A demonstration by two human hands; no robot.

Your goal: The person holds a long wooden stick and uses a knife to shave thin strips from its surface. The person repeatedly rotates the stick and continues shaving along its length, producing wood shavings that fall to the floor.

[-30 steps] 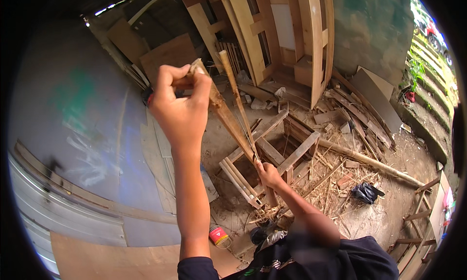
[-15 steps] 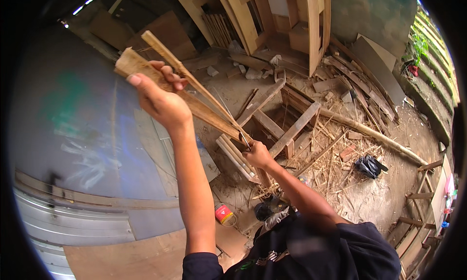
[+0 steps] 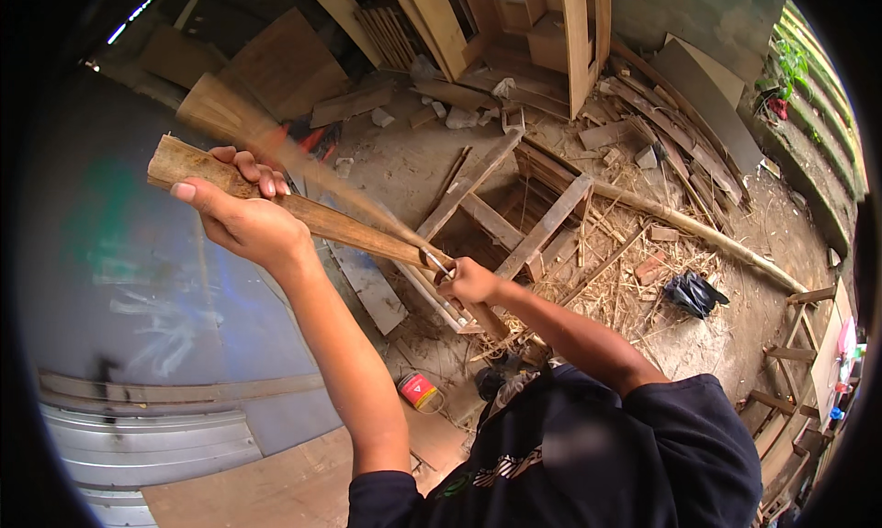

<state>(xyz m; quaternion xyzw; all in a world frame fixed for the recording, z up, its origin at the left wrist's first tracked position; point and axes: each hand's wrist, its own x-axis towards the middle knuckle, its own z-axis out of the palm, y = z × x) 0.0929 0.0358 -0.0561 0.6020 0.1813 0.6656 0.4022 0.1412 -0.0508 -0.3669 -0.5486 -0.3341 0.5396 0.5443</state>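
My left hand [image 3: 248, 211] is closed around the far end of a long split bamboo piece [image 3: 354, 230], its thumb lying along the near side. A second strip [image 3: 294, 161], smeared by motion, spreads away above it, and the two meet near my right hand. Closed at the near end of the bamboo is my right hand [image 3: 473, 283], with a short stretch of a knife's metal blade [image 3: 435, 260] showing where the strips meet. The knife's handle is hidden in my fingers.
A worn wooden frame [image 3: 528, 225] stands just beyond my right hand. Shavings and strips [image 3: 625, 280] litter the floor, with a black plastic bag [image 3: 695, 293] among them. A red and yellow tin [image 3: 420, 392] sits near my body. Grey sheets [image 3: 184, 280] lie on the left.
My left hand has moved left and toward me with the bamboo. The gap between the two strips is wider. My right hand has shifted slightly left.
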